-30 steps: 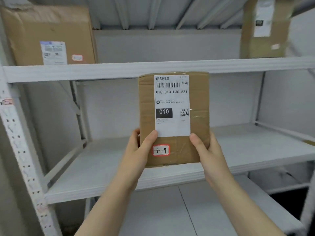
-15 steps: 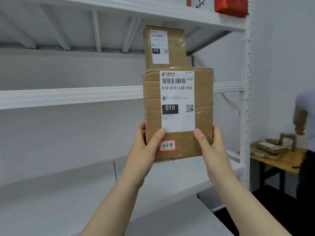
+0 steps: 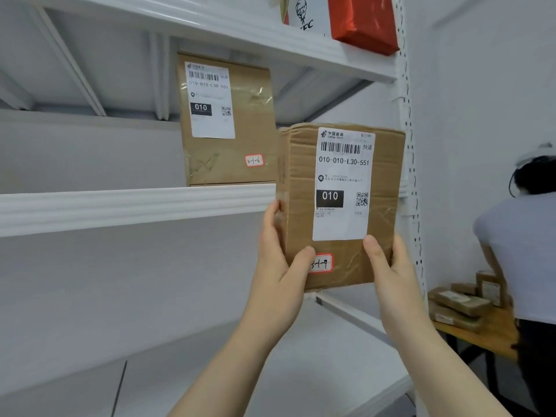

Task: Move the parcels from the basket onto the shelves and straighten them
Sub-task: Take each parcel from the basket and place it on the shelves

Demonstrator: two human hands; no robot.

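I hold a brown cardboard parcel (image 3: 382,206) upright in the air in front of the white shelving, its white shipping label and a small red-edged sticker facing me. My left hand (image 3: 279,266) grips its lower left edge, thumb on the front. My right hand (image 3: 388,266) grips the lower right edge the same way. The parcel is level with the front rail of the middle shelf (image 3: 135,206), at its right end. A second brown parcel (image 3: 228,121) stands upright on that shelf, just left of and behind the held one. No basket is in view.
The top shelf (image 3: 270,34) carries a KFC bag (image 3: 304,13) and a red package (image 3: 364,22). A perforated white upright (image 3: 410,176) bounds the shelves on the right. Beyond it, a person (image 3: 523,236) stands by a wooden table (image 3: 478,338) stacked with small parcels. A lower shelf (image 3: 301,371) lies below my arms.
My view has swung right and upward along the shelving. Both hands have carried the parcel up and right, beside the parcel standing on the middle shelf. The grip is unchanged.
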